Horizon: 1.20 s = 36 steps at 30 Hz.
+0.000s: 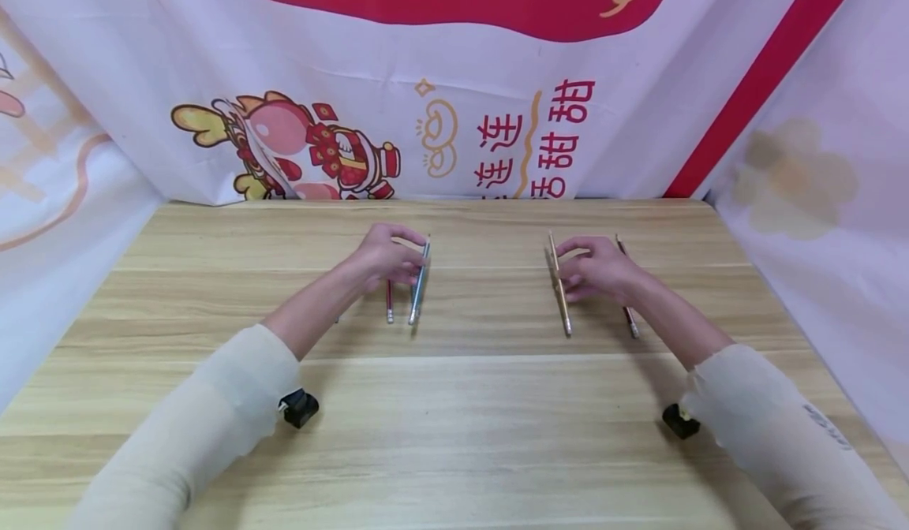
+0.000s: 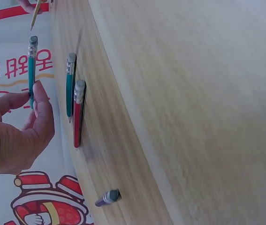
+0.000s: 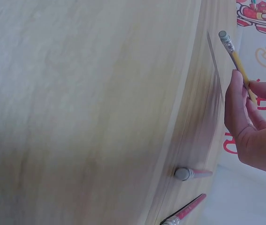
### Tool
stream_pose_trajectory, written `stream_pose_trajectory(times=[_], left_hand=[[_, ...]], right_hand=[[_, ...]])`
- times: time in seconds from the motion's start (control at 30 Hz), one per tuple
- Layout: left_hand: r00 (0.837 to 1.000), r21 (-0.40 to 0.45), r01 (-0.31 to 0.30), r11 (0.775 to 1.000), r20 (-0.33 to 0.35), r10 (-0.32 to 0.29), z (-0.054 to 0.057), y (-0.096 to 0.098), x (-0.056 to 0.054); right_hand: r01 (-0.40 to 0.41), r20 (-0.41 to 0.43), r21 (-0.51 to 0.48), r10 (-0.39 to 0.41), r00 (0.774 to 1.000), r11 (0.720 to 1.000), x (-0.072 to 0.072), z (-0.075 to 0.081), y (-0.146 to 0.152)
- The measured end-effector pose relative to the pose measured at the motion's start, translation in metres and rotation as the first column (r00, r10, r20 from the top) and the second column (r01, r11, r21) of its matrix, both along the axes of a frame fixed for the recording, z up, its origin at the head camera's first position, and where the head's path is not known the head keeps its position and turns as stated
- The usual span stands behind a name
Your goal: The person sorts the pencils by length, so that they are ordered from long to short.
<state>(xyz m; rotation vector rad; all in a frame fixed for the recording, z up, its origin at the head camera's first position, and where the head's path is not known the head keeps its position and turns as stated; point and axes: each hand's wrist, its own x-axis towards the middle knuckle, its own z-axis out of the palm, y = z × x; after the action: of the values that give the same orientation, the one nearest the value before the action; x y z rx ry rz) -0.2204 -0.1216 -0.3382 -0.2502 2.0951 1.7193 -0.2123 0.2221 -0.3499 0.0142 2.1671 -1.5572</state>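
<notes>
Near the table's far edge, the left hand pinched a teal pencil between thumb and fingers; the right hand pinched a yellow pencil likewise — both raised above the surface; toward the left edge lay a second teal pencil, a red pencil and a purple pencil; toward the right edge — two reddish pencils.

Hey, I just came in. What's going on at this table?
A person is holding a pencil in each hand. The left hand pinches a teal pencil and the right hand a yellow pencil, both held above the wooden table. Near the left hand lie another teal pencil, a red pencil and a purple pencil. Two reddish pencils lie near the right hand.
</notes>
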Motion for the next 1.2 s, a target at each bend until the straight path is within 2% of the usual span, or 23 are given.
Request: stream_pose_trajectory(times=[0.4, 0.83, 1.0, 1.2], left_hand=[[1.000, 0.029, 0.006, 1.000, -0.019, -0.006, -0.004, 0.010, 0.001], [1.000, 0.040, 0.005, 0.999, 0.004, -0.005, -0.005, 0.020, 0.001], [1.000, 0.045, 0.016, 0.999, 0.006, -0.016, -0.005, 0.022, 0.000], [1.000, 0.052, 0.022, 0.998, 0.006, -0.023, -0.005, 0.027, 0.000]], right_hand=[[0.009, -0.024, 0.039, -0.008, 1.000, 0.999, 0.000, -0.002, 0.010], [0.043, -0.062, 0.138, -0.034, 0.997, 0.989, -0.002, 0.000, 0.018], [0.057, -0.086, 0.207, -0.040, 0.996, 0.977, -0.001, -0.001, 0.020], [0.057, -0.155, 0.302, -0.009, 0.988, 0.952, -0.002, -0.002, 0.021]])
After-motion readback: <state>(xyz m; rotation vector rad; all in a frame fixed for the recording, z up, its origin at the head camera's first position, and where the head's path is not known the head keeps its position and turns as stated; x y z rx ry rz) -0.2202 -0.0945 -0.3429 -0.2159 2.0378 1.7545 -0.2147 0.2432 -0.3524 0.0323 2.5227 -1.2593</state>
